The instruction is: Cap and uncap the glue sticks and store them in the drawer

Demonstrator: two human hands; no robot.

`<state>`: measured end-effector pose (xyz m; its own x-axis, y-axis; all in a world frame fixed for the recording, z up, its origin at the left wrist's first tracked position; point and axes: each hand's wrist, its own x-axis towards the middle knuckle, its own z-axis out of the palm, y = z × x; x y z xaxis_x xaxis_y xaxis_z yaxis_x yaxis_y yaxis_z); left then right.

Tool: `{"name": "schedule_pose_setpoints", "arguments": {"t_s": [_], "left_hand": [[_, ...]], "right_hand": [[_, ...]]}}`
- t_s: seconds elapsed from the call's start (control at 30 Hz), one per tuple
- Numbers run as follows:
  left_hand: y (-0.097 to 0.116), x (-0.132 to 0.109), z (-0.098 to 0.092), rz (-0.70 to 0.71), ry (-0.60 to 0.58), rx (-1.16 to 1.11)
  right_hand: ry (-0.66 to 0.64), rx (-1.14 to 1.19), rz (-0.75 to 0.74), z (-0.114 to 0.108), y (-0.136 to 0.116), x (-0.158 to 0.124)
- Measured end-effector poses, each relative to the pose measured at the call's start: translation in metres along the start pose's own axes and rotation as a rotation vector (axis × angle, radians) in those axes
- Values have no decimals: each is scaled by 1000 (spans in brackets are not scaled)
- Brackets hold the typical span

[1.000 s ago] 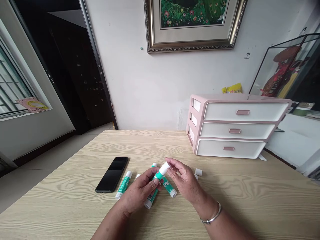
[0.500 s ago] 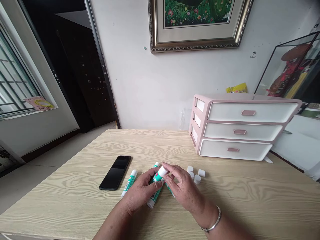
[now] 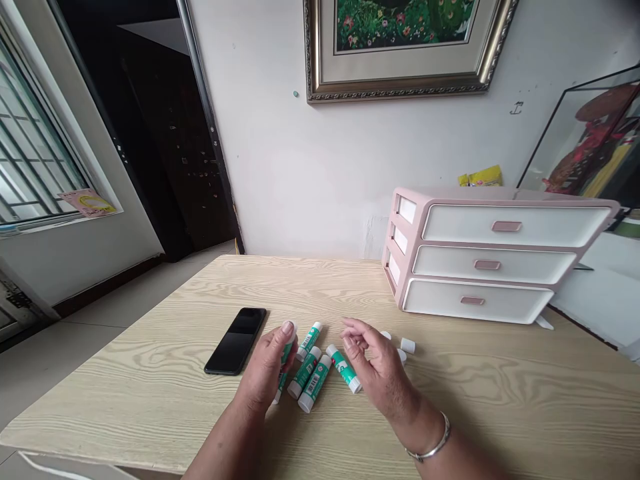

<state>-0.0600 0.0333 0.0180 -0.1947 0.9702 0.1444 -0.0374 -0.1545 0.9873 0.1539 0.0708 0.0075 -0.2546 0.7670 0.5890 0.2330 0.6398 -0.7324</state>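
Observation:
My left hand [image 3: 264,367] is closed around a green and white glue stick [image 3: 287,350], held upright with the thumb against its white top end. Most of that tube is hidden by the fingers. To the right, my right hand [image 3: 377,370] is raised with loosely bent fingers apart, and I see nothing in it. Between the hands lie several more glue sticks [image 3: 315,383], green with white ends. One of them [image 3: 343,368] is beside my right hand. Small white caps [image 3: 407,345] sit just behind the right hand, partly covered by it.
A black phone [image 3: 236,341] lies left of my left hand on the wooden table [image 3: 165,373]. At the back right stands a pink and white drawer unit [image 3: 487,263], with a yellow packet [image 3: 481,176] behind its top. A framed picture [image 3: 400,93] hangs on the wall.
My right hand has let go of the glue stick's white end and moved right. My left hand has drawn left and turned the stick more upright, uncovering the sticks on the table.

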Motion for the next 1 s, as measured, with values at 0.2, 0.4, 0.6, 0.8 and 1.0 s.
{"name": "schedule_pose_setpoints", "arguments": {"t_s": [0.2, 0.4, 0.6, 0.8, 1.0], "left_hand": [[-1, 6, -10, -15, 147, -188], [-5, 8, -17, 18, 238, -187], [-1, 8, -19, 11, 313, -125], [12, 6, -34, -124, 485, 363], [5, 7, -41, -269, 369, 1175]], "right_hand": [[19, 46, 80, -1, 6, 3], [-16, 57, 91, -2, 5, 2], [-19, 28, 97, -4, 7, 4], [-19, 47, 94, -5, 7, 5], [-38, 36, 120, -7, 3, 7]]}}
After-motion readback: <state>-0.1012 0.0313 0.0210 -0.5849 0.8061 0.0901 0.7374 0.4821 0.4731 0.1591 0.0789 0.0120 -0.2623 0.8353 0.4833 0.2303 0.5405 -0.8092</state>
